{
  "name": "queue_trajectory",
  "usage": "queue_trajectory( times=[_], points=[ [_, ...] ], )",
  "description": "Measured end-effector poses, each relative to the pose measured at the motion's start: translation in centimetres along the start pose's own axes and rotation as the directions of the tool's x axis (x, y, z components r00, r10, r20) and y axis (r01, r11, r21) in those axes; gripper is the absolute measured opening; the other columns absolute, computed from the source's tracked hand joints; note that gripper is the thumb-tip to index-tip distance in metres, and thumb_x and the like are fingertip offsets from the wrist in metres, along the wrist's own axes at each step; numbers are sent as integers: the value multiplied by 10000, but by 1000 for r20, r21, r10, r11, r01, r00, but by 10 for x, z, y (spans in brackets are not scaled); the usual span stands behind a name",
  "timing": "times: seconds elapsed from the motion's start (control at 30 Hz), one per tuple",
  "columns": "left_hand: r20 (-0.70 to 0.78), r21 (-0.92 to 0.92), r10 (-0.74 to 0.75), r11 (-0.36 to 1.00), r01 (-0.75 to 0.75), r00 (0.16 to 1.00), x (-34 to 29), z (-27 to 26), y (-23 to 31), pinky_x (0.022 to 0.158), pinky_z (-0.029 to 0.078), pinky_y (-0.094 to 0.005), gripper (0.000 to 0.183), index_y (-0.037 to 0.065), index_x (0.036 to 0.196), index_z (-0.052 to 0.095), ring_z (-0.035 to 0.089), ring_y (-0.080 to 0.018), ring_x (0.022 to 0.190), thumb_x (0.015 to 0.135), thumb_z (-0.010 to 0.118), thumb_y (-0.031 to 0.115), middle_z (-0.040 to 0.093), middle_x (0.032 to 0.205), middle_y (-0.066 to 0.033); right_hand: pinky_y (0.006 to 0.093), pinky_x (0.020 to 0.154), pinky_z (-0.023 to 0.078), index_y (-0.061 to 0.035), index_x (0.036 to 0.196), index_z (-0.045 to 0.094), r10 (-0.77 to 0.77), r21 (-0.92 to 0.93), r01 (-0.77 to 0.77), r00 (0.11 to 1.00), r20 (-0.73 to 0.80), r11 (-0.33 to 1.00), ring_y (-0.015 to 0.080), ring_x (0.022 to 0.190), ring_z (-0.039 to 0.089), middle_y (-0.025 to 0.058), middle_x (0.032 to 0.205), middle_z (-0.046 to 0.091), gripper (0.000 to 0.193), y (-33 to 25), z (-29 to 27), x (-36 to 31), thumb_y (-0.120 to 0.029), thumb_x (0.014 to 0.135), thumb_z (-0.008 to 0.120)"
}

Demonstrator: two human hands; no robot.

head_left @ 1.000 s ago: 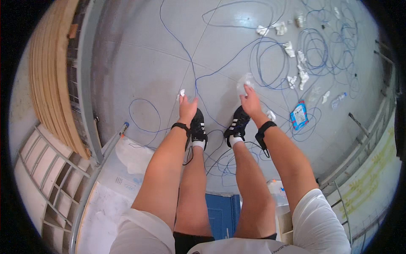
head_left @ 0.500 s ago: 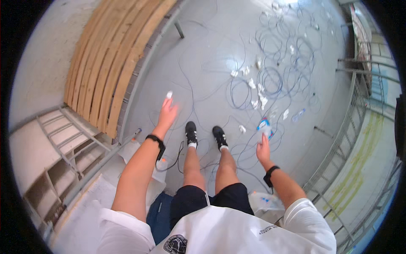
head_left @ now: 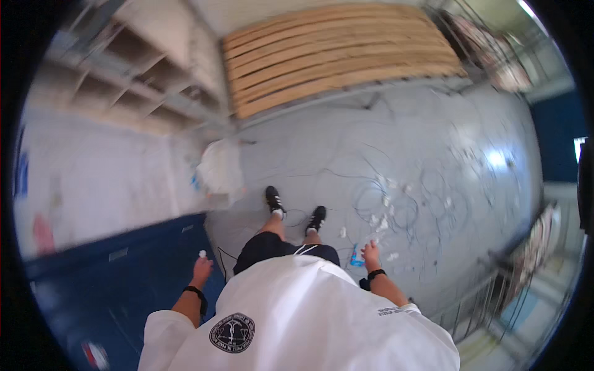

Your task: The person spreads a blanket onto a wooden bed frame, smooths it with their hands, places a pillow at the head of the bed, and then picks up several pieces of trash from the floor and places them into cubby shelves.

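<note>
A small white scrap (head_left: 202,254) is held in the fingertips of the left hand (head_left: 202,269), seen against the dark blue cabinet (head_left: 124,290) that is set along the floor's left edge. The right hand (head_left: 371,256) is held low with fingers partly curled; whether anything is gripped there cannot be told through the blur. A blue packet (head_left: 356,256) is seen on the floor (head_left: 291,148) just beside it in the view, while crumpled white pieces (head_left: 383,222) are strewn farther toward the floor's right edge, among loops of thin cable (head_left: 352,177). From here, a foot could be caught: the black shoes (head_left: 274,199) are planted near loose strands, and any loop that is stepped into could be pulled tight. The scrap, apparently light and gripped only at the tips, could be dropped if the fingers are loosened or the cabinet is brushed. Balance could be upset, too, should the slick-looking packet be trodden on, and the slatted wooden bed (head_left: 340,49) along the floor's far edge could be struck in a stumble
</note>
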State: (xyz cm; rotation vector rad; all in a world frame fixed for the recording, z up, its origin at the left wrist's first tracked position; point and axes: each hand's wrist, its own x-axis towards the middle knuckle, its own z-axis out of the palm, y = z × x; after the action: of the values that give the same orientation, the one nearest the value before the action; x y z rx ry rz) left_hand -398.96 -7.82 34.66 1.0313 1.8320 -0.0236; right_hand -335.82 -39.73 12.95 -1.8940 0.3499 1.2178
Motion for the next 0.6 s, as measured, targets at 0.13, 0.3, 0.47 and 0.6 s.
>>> queue_trajectory(
  times=[0.13,0.3,0.47,0.6],
  points=[
    [0,-301,-257,922,245,966,-156,26,-24,597,477,-292,335,65,1101,601,589,-139,734,888,596,324,604,862,-7,292,553,484,-107,1414,381,-180,-471,282,951,250,836,197,821,649,108,974,629,526,-79,29,37,-143,909,525],
    [-2,-282,-48,958,46,999,-238,64,-129,736,480,-299,282,107,1099,645,601,-137,797,928,568,316,646,993,-39,308,549,461,-68,1398,406,-177,-253,265,929,325,930,191,713,626,108,923,625,525,-161,131,32,-176,896,516],
    [78,-221,-83,970,98,994,-237,73,-178,712,482,-297,265,103,1091,646,602,-137,791,932,560,297,647,976,-43,364,708,499,-134,1416,400,-168,-240,279,901,399,930,247,895,651,66,1091,590,528,-206,252,-16,-222,909,520],
    [118,-230,-77,968,103,990,-208,63,-224,693,484,-296,252,100,1084,647,604,-137,786,936,553,282,648,962,-45,364,731,503,-143,1406,415,-196,-178,322,843,500,930,244,927,646,58,1142,568,510,-195,338,-99,-225,913,517]
  ],
)
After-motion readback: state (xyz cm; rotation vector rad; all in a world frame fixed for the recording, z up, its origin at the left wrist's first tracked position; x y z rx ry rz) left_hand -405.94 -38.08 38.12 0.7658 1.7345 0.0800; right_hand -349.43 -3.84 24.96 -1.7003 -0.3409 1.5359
